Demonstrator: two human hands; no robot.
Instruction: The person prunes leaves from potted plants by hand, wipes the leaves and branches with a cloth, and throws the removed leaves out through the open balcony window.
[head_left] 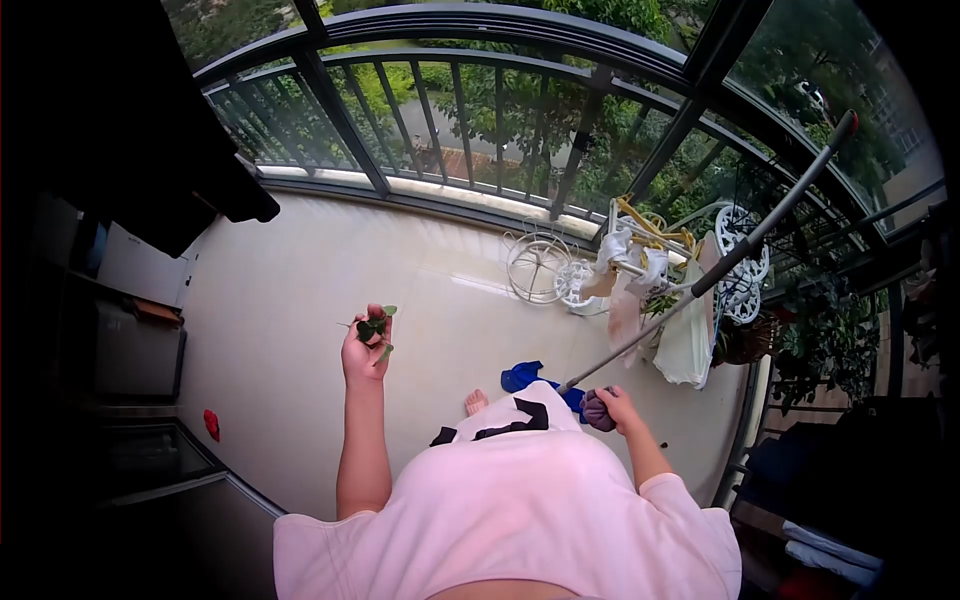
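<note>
My left hand [367,345] is raised over the floor, palm up, with its fingers curled round a small sprig of green leaves [372,327]. Low on the right, close to my body, my right hand [620,408] grips a bunched greyish-purple cloth [600,411]. A long grey pole [690,292] slants from beside that cloth up to the far right. Its lower end is near a blue cloth [522,376] on the floor, partly hidden by my shirt. Whether the pole touches the blue cloth, I cannot tell.
White metal plant stands [540,268] and a rack draped with pale cloth [685,335] stand at the right by the railing [500,120]. A red object [211,424] lies on the tiled floor [290,270] at left. Dark cabinets [135,355] line the left side.
</note>
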